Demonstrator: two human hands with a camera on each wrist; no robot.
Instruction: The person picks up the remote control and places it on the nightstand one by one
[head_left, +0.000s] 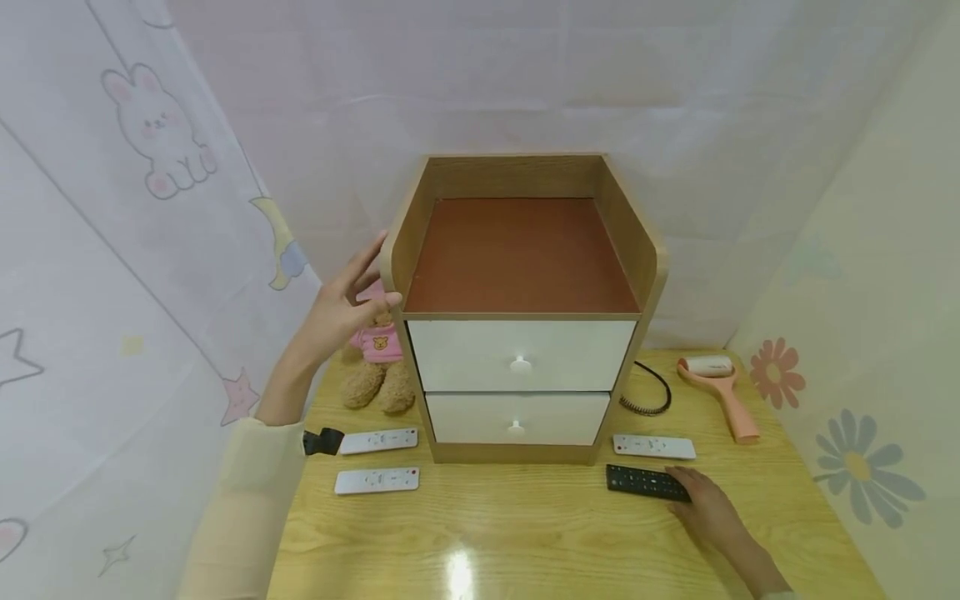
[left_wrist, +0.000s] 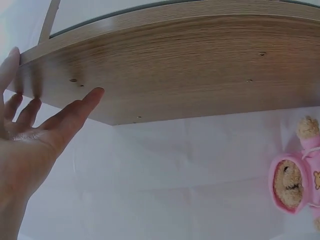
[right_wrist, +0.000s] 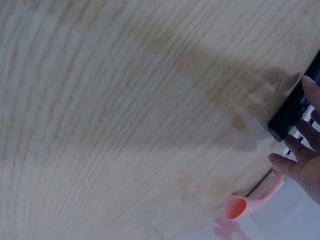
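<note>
A two-drawer wooden cabinet (head_left: 517,454) with white drawer fronts and an open top tray stands in the middle of the table. My left hand (head_left: 337,312) is at its left side panel, fingers spread and fairly straight; in the left wrist view the fingertips (left_wrist: 95,95) lie along the wooden panel. To the right of the cabinet, a black remote control (head_left: 637,481) lies on the table. My right hand (head_left: 708,512) holds its right end, the thumb on the near edge and the fingers over the far one. A white remote control (head_left: 654,447) is just behind it.
Two white remotes (head_left: 377,481) and a small black object (head_left: 323,442) lie left of the cabinet. A teddy bear (head_left: 381,346) in pink sits behind them. At right are a black coiled cord (head_left: 648,408) and an orange-handled lint roller (head_left: 731,400). Patterned curtains (head_left: 495,75) enclose the table.
</note>
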